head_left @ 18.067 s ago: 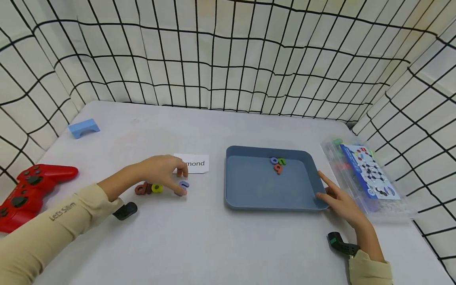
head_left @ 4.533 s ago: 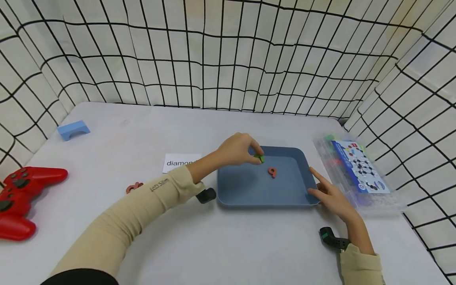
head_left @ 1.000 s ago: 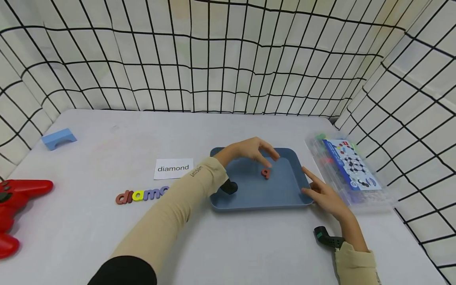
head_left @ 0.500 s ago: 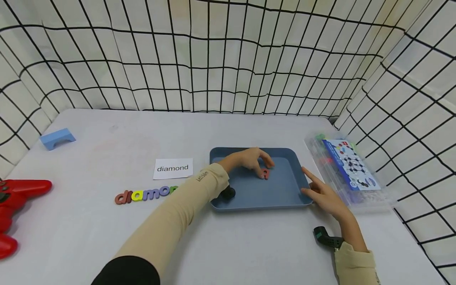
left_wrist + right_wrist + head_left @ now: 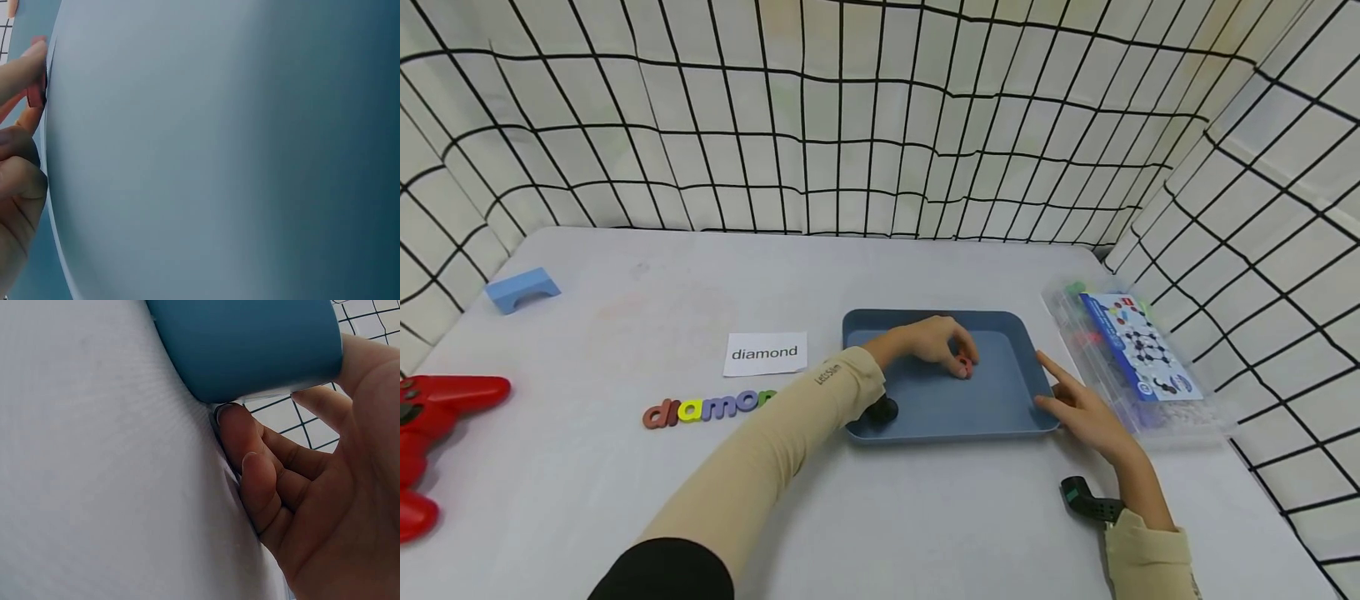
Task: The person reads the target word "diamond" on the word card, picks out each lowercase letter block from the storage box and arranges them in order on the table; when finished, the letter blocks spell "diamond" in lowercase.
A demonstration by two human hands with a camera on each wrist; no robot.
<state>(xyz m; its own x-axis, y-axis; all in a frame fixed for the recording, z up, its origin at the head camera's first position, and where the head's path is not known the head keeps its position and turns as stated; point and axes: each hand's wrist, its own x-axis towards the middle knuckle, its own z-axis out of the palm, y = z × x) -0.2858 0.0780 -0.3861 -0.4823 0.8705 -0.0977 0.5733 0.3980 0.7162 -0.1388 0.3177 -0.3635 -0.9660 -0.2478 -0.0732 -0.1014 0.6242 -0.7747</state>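
Observation:
In the head view, my left hand [image 5: 931,340] is over the blue-grey tray [image 5: 955,427], pinching a small red toy letter [image 5: 966,365] between thumb and fingers. The left wrist view shows that red letter [image 5: 36,87] on edge at the fingertips, low against the tray floor. My right hand [image 5: 1086,415] touches the tray's right rim with extended thumb and index finger; its other fingers are bent below the rim in the right wrist view. Left of the tray lies a row of coloured letters [image 5: 718,407] reading "diamo", with a green letter partly hidden by the left sleeve.
Above the row lies a white card [image 5: 765,354] printed "diamond". A red game controller [image 5: 456,408] and a blue arched block [image 5: 522,290] are at the left. A clear plastic box [image 5: 1180,421] with a blue booklet sits right of the tray. Black netting [image 5: 865,133] encloses the table.
My left hand has lowered and taken hold of the red letter. Earlier, the blue and green letters left the tray for the row. The right hand remains at the rim.

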